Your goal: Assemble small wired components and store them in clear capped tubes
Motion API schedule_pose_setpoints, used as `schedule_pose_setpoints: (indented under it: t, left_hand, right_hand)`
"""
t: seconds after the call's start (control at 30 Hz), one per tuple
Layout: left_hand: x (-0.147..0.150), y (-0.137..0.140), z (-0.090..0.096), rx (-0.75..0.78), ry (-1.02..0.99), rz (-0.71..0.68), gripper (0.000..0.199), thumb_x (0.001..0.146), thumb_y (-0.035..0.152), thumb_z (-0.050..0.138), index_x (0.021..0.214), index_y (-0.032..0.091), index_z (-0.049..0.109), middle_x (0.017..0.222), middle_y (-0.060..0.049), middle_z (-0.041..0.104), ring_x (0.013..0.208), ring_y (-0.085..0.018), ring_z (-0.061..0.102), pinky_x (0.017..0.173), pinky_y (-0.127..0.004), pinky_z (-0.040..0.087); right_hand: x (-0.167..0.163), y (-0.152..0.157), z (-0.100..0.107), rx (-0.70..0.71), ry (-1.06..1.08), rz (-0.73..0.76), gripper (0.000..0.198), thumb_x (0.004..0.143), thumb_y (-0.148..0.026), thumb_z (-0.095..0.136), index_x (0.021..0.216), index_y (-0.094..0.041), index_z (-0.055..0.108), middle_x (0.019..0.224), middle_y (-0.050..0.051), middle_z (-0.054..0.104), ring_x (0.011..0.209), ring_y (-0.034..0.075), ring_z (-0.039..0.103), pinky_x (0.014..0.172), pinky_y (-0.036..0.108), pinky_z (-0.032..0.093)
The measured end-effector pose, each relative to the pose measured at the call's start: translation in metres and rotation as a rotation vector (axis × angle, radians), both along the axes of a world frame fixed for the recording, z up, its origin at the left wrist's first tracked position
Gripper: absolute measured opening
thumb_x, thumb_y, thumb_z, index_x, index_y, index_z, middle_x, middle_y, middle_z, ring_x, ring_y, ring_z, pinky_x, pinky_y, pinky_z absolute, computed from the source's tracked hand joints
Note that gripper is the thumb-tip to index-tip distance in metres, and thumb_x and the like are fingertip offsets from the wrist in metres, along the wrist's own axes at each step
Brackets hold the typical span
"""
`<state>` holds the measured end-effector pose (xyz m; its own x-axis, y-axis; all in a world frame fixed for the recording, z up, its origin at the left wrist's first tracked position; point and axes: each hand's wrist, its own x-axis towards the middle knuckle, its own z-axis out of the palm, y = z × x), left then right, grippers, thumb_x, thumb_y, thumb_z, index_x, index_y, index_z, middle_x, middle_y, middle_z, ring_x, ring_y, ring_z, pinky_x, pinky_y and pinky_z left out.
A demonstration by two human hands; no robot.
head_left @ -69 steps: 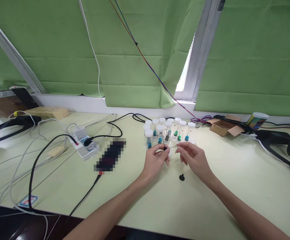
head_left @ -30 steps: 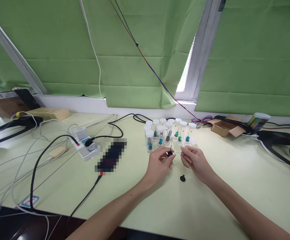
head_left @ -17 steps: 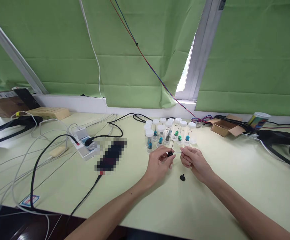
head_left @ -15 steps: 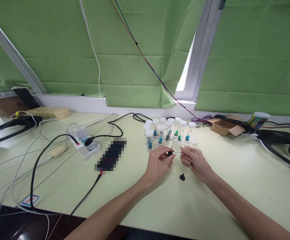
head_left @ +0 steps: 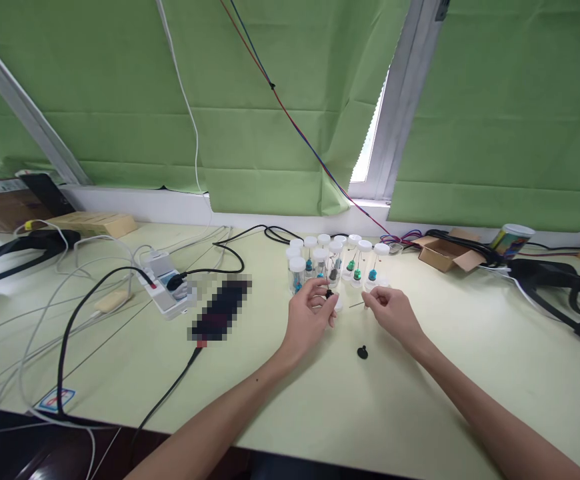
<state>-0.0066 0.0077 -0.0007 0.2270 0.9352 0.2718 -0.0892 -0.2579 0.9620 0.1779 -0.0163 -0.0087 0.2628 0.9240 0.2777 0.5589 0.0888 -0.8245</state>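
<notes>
Head view. At the centre of the pale yellow-green counter [head_left: 330, 413], the left hand [head_left: 311, 312] pinches a small black knob-like part [head_left: 329, 293] between thumb and fingertips, its other fingers loosely curled; a thin dark stem rises from the part. The right hand [head_left: 390, 310], closed in a fingertip pinch, holds a thin grey metal rod [head_left: 356, 305], whose free end points left towards the part without touching it. Nearer, between the forearms, lies a black disc with a short stem [head_left: 363, 353]. Just beyond the hands stands a close cluster of clear cylindrical jars with white lids [head_left: 297, 275], with blue, green and grey pieces inside.

Principal hazards, as judged: the rod, gripped near one end only, could pivot or slip if its free end meets resistance. The part, small and mostly covered by the fingers, could twist or drop under a sideways push. The upright stem could catch on a jar, since the left hand is close to the nearest ones; a knock there could topple several, given their tight spacing. A lowered right wrist could sweep the loose disc aside.
</notes>
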Motion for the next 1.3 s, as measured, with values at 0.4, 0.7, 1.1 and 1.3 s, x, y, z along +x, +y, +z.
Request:
schedule_pose_setpoints:
  t: [0.4, 0.7, 1.1, 1.3]
  left_hand:
    - [0.002, -0.008, -0.002, 0.062, 0.096, -0.106, 0.035, 0.083, 0.041, 0.059, 0.112, 0.023, 0.055, 0.075, 0.0, 0.059, 0.051, -0.01, 0.058, 0.049, -0.023, 0.049]
    - [0.002, -0.007, -0.002, 0.092, 0.056, -0.116, 0.025, 0.086, 0.041, 0.055, 0.086, 0.017, 0.062, 0.06, 0.001, 0.056, 0.05, -0.01, 0.052, 0.051, -0.024, 0.045]
    - [-0.001, -0.005, 0.007, 0.055, -0.093, -0.008, 0.021, 0.085, 0.037, 0.058, 0.082, 0.017, 0.06, 0.068, 0.0, 0.059, 0.049, -0.008, 0.049, 0.048, -0.022, 0.04]
    - [-0.005, -0.004, 0.013, 0.077, -0.176, 0.092, 0.019, 0.086, 0.035, 0.058, 0.085, 0.016, 0.06, 0.073, -0.001, 0.06, 0.053, -0.009, 0.054, 0.055, -0.024, 0.046]
  right_hand:
    - [0.008, 0.006, -0.022, -0.15, -0.337, 0.063, 0.031, 0.08, -0.036, 0.052, 0.053, -0.021, 0.049, 0.055, 0.004, 0.059, 0.052, 0.017, 0.049, 0.05, 0.028, 0.031]
    - [0.007, 0.005, -0.024, -0.191, -0.445, 0.074, 0.03, 0.086, -0.04, 0.05, 0.062, -0.021, 0.048, 0.063, 0.004, 0.059, 0.058, 0.017, 0.05, 0.05, 0.026, 0.029]
    - [-0.004, -0.015, 0.007, -0.299, -0.569, 0.264, 0.042, 0.09, -0.052, 0.04, 0.062, -0.021, 0.042, 0.056, 0.0, 0.05, 0.049, 0.014, 0.04, 0.048, 0.026, 0.026]
    - [-0.008, -0.023, 0.018, -0.47, -0.576, 0.437, 0.044, 0.075, -0.063, 0.058, 0.068, -0.021, 0.05, 0.067, 0.002, 0.056, 0.051, 0.014, 0.046, 0.047, 0.025, 0.028]
